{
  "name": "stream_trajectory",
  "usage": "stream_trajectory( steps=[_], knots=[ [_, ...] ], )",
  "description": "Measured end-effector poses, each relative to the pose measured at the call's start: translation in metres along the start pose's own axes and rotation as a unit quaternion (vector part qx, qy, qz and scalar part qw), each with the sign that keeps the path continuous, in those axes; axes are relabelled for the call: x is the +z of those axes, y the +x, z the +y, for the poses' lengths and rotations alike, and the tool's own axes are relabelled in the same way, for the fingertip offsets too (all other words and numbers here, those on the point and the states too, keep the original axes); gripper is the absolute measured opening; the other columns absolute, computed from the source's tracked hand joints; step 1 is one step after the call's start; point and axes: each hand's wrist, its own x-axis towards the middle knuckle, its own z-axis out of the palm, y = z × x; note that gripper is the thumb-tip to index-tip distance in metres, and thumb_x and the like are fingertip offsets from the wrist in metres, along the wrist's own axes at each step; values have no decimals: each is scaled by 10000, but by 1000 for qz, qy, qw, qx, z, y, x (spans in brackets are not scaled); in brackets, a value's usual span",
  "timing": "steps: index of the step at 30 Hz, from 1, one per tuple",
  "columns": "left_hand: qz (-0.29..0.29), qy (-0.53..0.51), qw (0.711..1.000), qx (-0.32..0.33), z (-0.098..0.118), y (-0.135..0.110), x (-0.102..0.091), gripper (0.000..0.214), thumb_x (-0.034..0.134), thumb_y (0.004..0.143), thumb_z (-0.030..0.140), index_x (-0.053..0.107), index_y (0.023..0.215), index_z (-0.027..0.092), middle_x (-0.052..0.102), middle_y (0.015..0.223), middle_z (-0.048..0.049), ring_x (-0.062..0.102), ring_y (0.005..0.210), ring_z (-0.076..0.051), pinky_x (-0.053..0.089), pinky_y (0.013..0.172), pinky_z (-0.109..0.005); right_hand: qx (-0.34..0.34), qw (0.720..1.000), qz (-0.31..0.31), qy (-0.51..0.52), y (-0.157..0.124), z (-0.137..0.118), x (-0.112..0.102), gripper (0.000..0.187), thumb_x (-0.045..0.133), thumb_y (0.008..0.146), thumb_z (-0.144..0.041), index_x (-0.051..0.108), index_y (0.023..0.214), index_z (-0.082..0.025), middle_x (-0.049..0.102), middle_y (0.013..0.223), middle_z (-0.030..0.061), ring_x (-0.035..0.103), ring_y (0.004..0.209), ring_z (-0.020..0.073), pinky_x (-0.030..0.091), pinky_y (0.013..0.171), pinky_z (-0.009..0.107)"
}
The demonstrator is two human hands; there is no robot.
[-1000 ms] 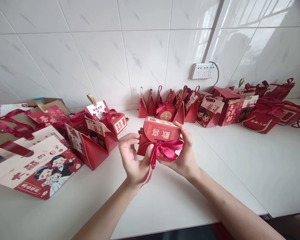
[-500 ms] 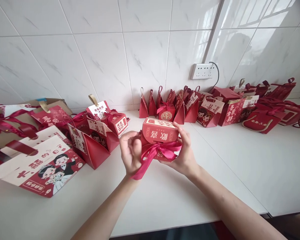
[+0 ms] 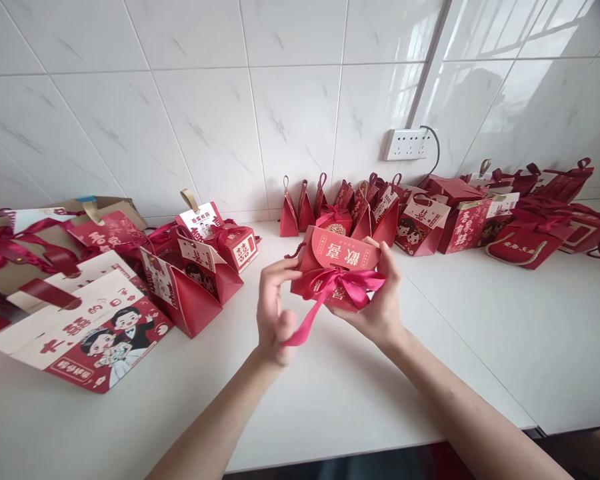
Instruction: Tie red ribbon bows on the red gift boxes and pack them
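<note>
Apparently, above the white table [image 3: 330, 400], the red box [image 3: 353, 250] is gripped by the right hand [image 3: 383, 310]; with the left hand [image 3: 271, 303] half-curled at its left end, its bow [image 3: 338, 276] seems to be being adjusted. Whether the ribbon tail [image 3: 310, 320] is pinched cannot be told; gentle handling is called for. Since the earlier frame, the box has been shifted right and tilted.

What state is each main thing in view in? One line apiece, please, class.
Red box: flap down, held by right grip
Pink ribbon: tied in bow, one tail trailing
Couple-print bag: strap at top, upright or lying unclear
Triangular boxes: upright, handle loops up
Rope-handled bag: upright, handle hanging in front
Socket strip: wall-mounted, dark cable at right end
</note>
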Motion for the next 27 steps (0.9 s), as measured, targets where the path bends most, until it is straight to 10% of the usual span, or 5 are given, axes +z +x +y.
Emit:
stream_trajectory(
  steps=[10,19,27],
  knots=[
    [5,182,978,105,5,-3,7,78,548,859,153,554,913,209,481,1119,-71,538,1089,-189,522,871,-359,-24,999,-17,-16,0,2,0,1049,780,655,-384,118,1459,-256,361,1389,173,418,1269,344,477,943,531],
    [-60,226,953,193,14,-7,9,71,526,877,201,595,882,215,213,1538,-62,348,1335,-305,438,961,-488,-26,999,12,20,-2,-1,1,1017,749,676,-447,133,1459,-242,375,1378,180,427,1242,354,426,964,580],
    [-58,225,957,174,16,-6,7,76,522,876,195,597,886,203,292,1509,-93,431,1272,-281,459,945,-460,-26,1000,3,12,-1,-6,-2,1036,756,667,-428,141,1470,-203,395,1349,183,441,1215,345,443,950,536]
  ],
)
